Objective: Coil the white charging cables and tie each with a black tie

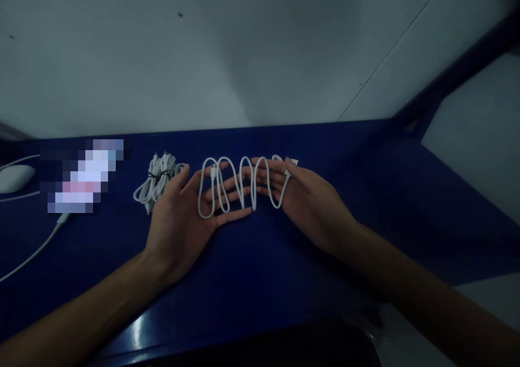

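Above the blue table (pixel 252 285), the step appeared to be looping a white cable (pixel 254 200); gathering it next called for even support. The left hand (pixel 182 223) stood just right of the tied bundle (pixel 163 175), the right hand (pixel 314 207) beyond it, fingers (pixel 234 197) extended, unclenched. The loops crossed both hands' fingers, the plug (pixel 213 172) nearest the bundle.

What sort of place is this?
Probably an indoor desk or workbench, though I can't tell which: there's a glossy blue tabletop, a pale grey wall behind it, and a tied bundle of thin white cables on top.
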A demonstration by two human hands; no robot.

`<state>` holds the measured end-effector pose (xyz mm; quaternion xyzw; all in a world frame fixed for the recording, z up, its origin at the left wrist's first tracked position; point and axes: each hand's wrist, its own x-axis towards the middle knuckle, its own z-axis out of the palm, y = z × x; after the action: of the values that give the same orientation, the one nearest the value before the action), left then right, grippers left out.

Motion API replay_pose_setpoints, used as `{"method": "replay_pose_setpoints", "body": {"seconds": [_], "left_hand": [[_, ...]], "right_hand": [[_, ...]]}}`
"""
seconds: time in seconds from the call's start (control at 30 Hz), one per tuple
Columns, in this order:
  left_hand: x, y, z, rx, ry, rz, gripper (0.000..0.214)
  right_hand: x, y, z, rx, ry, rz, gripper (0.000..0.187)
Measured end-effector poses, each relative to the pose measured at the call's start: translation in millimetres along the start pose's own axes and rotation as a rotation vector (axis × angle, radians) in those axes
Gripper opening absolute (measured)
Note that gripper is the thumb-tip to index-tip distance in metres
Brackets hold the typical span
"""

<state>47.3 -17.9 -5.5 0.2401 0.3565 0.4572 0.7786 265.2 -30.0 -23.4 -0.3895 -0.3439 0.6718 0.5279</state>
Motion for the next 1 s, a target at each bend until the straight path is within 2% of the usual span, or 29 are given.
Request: {"method": "replay_pose_setpoints", "body": {"seconds": [0.17,0.33,0.47,1.0], "left_hand": [[-0.4,0.3,2.0,-0.020,-0.006,0.003,0.051],[-0.3,0.6,3.2,-0.031,0.018,-0.008,0.050],[0.4,0.9,2.6,-0.064,-0.006,-0.015,0.054],[1.1,1.3,0.9,-0.016,0.020,-0.020,0.052]], "right_hand": [[-2.2,-4.4,3.6,0.008,0.007,0.011,0.037],[-2.5,-10.1,7.5,0.060,0.006,0.092,0.044],[-1.1,-10.5,6.3,0.093,-0.004,0.150,0.043],[-2.3,-9.2,7.4,0.122,-0.010,0.160,0.035]]}}
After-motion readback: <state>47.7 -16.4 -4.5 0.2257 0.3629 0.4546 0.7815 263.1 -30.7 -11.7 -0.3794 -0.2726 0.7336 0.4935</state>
